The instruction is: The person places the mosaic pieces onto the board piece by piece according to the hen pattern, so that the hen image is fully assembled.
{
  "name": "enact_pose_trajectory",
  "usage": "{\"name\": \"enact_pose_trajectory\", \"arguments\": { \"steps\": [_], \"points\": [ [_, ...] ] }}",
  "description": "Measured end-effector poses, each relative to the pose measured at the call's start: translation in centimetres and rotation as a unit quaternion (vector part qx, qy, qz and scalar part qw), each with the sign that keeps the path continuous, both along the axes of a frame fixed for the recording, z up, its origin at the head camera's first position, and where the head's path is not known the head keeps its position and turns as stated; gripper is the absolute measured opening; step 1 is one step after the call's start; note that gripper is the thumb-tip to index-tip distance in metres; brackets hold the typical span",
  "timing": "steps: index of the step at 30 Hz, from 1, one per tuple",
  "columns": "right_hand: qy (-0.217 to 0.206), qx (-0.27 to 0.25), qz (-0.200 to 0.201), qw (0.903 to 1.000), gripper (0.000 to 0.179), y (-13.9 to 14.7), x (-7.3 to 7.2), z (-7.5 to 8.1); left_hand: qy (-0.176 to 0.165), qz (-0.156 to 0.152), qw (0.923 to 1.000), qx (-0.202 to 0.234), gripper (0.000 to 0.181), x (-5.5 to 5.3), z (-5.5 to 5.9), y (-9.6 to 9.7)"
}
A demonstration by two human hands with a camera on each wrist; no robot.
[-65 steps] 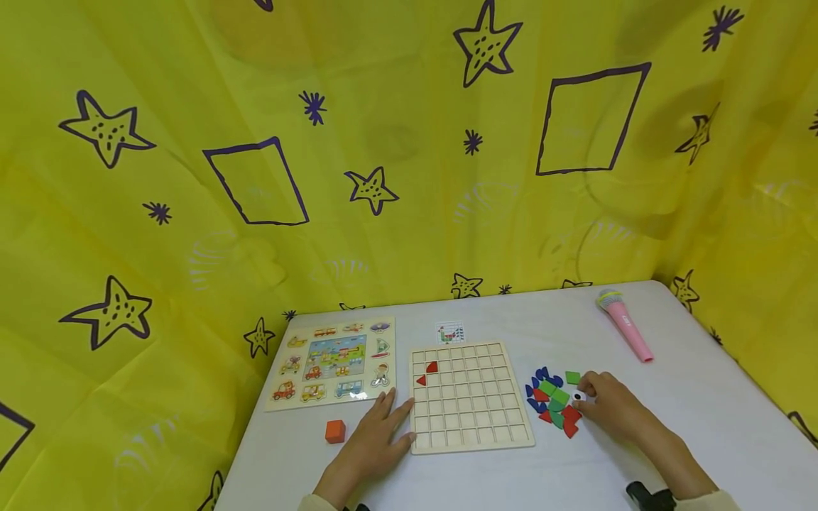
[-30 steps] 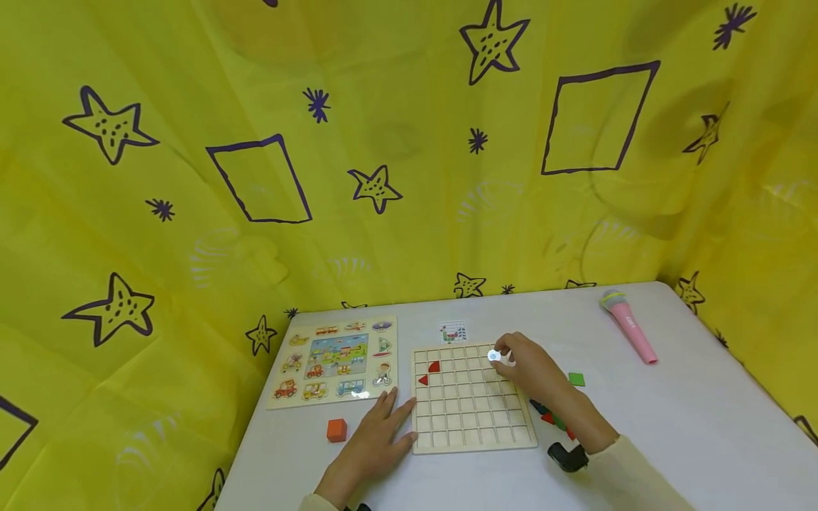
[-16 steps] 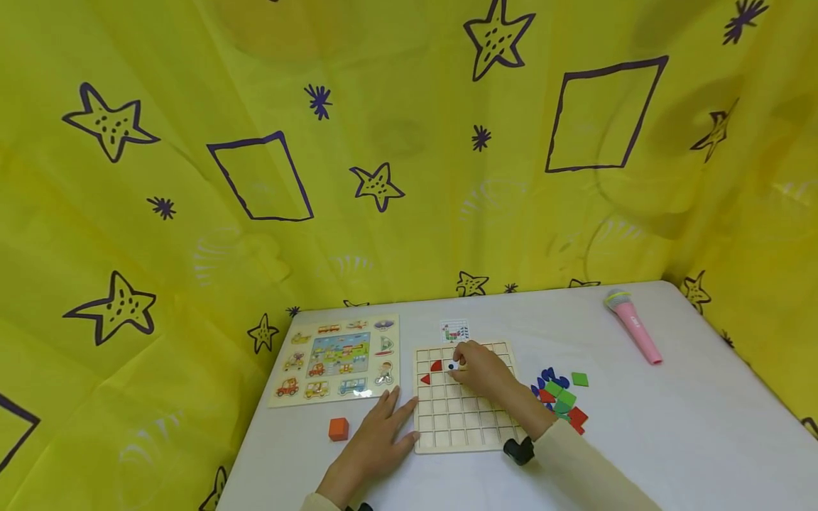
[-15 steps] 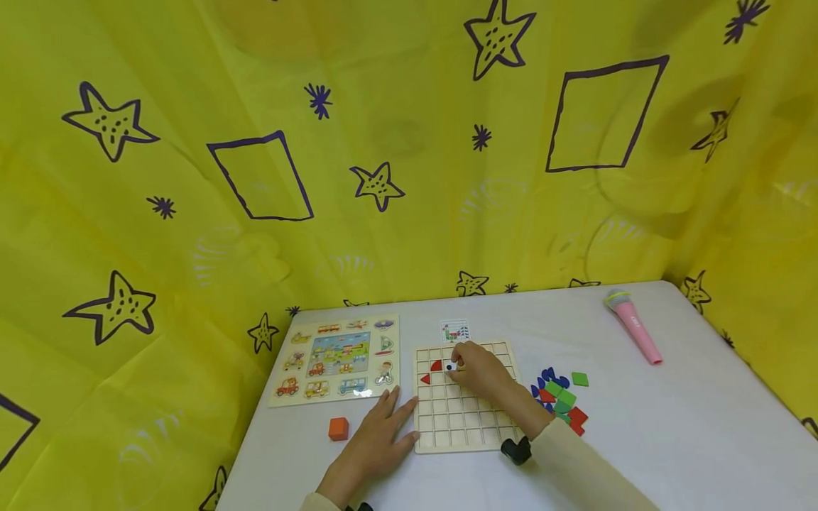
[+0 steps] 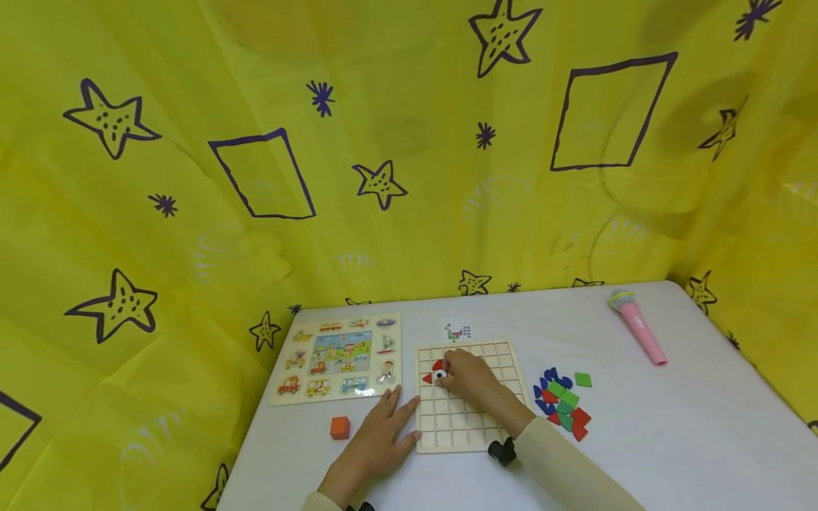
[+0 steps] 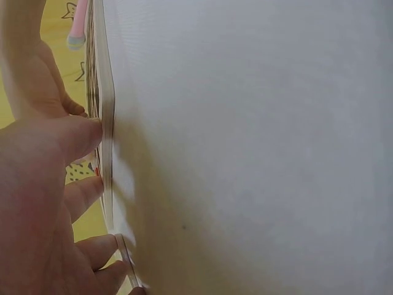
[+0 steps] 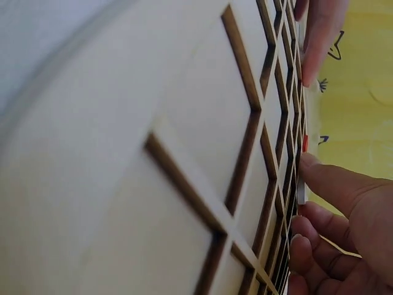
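Observation:
A pale wooden grid board (image 5: 447,448) lies on the white table. My right hand (image 5: 469,380) pinches a small white square tile with a black dot (image 5: 440,375) over the board's upper left. Beside the tile, a red triangle (image 5: 427,378) and a red quarter-round piece (image 5: 437,365) sit in grid cells; the hand partly covers the latter. In the right wrist view, thumb and fingers hold the white tile (image 7: 301,192) edge-on at the grid. My left hand (image 5: 378,438) lies along the board's left side, its spread fingertips touching the edge, as the left wrist view also shows.
Several loose blue, green and red pieces (image 5: 566,398) lie right of the board. Behind it is a small picture card (image 5: 456,330). A vehicle puzzle board (image 5: 294,392) and an orange cube (image 5: 340,428) are at left. A pink microphone (image 5: 644,333) lies at back right.
My right hand has picked the white dotted tile from the loose pieces and carried it left over the board, then slightly down beside the red triangle. My left hand has stayed in place.

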State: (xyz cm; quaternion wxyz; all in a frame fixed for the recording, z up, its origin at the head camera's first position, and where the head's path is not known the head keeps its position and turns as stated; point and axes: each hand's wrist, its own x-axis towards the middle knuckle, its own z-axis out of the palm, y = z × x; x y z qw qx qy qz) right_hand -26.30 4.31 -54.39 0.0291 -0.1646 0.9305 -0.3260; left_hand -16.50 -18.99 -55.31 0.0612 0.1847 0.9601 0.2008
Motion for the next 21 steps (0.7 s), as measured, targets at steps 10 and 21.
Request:
{"name": "enact_pose_trajectory", "arguments": {
  "steps": [10,21],
  "points": [
    [-0.028,-0.018,0.012,0.9994,0.017,0.28,0.64,0.7,0.0,-0.002,1.0,-0.004,0.063,0.04,0.08,-0.01],
    [-0.042,-0.024,0.016,0.9987,0.013,0.23,0.79,0.93,0.009,-0.005,0.9999,-0.002,0.063,0.19,0.28,0.05]
  ]
}}
